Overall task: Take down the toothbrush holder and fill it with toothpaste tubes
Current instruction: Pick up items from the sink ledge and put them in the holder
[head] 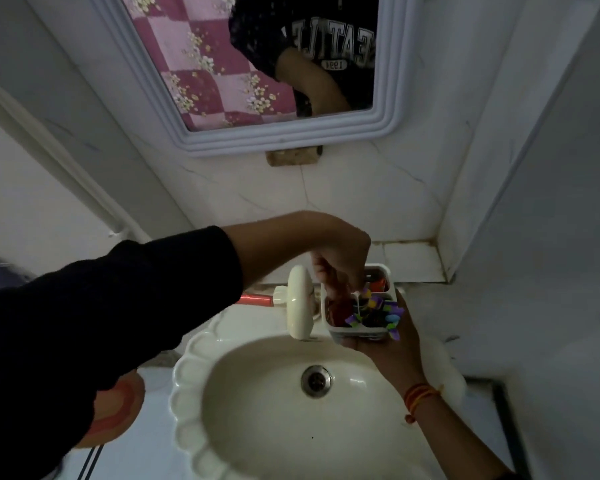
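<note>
Holder held over the basin, tube going in

Seen from the head camera: white toothbrush holder (359, 315), divided into compartments, resting in the upturned palm of the right hand (392, 344), fingers curled under and round its base, just above the right rim of the scalloped sink (187, 368). Left hand (340, 261) reaching across from a black sleeve (118, 306), fingers (329, 287) pinched closed on a reddish toothpaste tube (336, 311), lowered into the holder's left compartment. Purple and blue flower trim (388, 315) on the holder's near right side. Red thread band (418, 396) at the right wrist. Cream tap (300, 303) just left of the holder. Mirror (257, 64) on the wall above
</note>
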{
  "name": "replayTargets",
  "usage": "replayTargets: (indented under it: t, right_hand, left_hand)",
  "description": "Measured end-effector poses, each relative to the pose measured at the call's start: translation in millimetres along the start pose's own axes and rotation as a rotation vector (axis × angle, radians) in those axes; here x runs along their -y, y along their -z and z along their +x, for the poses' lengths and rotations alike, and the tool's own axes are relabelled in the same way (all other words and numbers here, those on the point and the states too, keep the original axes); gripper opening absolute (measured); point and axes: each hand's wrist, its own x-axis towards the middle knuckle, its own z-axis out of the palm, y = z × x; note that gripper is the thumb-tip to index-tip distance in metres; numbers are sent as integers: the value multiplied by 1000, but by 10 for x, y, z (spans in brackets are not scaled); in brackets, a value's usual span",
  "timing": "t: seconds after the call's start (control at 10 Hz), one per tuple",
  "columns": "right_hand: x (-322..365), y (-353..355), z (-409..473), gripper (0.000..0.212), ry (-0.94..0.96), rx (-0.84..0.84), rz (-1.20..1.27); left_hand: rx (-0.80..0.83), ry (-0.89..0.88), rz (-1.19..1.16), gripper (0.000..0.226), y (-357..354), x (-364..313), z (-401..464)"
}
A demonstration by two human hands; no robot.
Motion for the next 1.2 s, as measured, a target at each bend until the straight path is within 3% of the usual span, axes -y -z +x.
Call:
replayTargets:
  t: [0.1, 0.2, 0.3, 0.4, 0.5, 0.6, 0.8, 0.9, 1.0, 1.2]
  right_hand:
    - [14, -20, -53, 83, -27, -37, -64]
    - [15, -33, -37, 92, -36, -56, 28]
    - [82, -81, -24, 76, -122, -32, 345]
    - [-53, -36, 45, 53, -135, -46, 373]
    - [-29, -41, 34, 48, -77, -39, 200]
    - [-41, -92, 92, 81, -100, 10, 195]
    - [-126, -64, 122, 68, -55, -24, 120]
    - [-163, -22, 57, 88, -132, 31, 45]
    - [-117, -8, 76, 67, -152, -42, 84]
    - [20, -94, 44, 91, -9, -82, -82]
  left_hand:
    - [-166, -45, -234, 27, 133, 300, -113]
    - [-479, -76, -225, 25, 61, 749, -76]
    - [-577, 28, 9, 28, -205, 1224, 92]
    - [-466, 130, 103, 36, -595, 1576, 354]
    - [-371, 163, 177, 42, -870, 1749, 586]
    - [-341, 203, 266, 37, -1036, 1828, 766]
    - [-516, 162, 373, 27, -1245, 1922, 855]
    - [-522, 121, 268, 27, -1208, 1948, 778]
    - [-512, 54, 131, 26, -1065, 1971, 607]
    - [-640, -14, 1, 37, -528, 1691, 2]
